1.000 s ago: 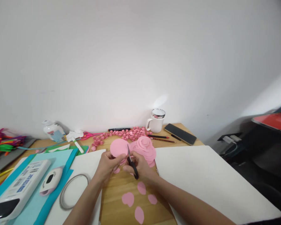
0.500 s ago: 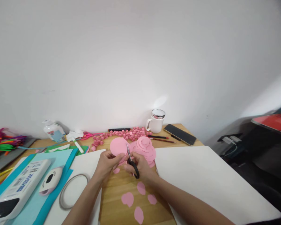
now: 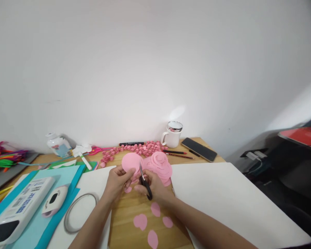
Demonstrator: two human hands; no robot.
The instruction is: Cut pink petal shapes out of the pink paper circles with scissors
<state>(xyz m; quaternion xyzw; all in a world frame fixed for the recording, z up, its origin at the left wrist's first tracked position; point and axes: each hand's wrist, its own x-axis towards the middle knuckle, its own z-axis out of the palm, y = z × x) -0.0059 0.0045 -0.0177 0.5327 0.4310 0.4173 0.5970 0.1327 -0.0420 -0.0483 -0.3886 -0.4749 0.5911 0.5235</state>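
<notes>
Between thumb and fingers, my left hand (image 3: 119, 180) pinches a round pink paper disc (image 3: 130, 162). My right hand (image 3: 154, 183) grips black-handled scissors (image 3: 145, 188), their blades at the disc's right edge. Whether the blades are apart is hard to see. Behind my right hand lies a pile of pink paper circles (image 3: 160, 166), some cut in spirals. Pink paper scraps (image 3: 140, 221) are scattered on the wooden tabletop (image 3: 126, 207) below my hands, one of them close under my left hand.
Small rolled pink paper pieces (image 3: 145, 148) lie heaped along the wall. A white mug (image 3: 173, 135), a phone (image 3: 199, 149) and pencils (image 3: 177, 155) are behind at right. White sheets (image 3: 223, 197) flank the work spot. Left are a tape roll (image 3: 80, 212), blue paper (image 3: 67, 176) and a bottle (image 3: 59, 145).
The scissors in my right hand have shifted slightly left and turned a little more upright against the disc. My left thumb has moved slightly on the disc.
</notes>
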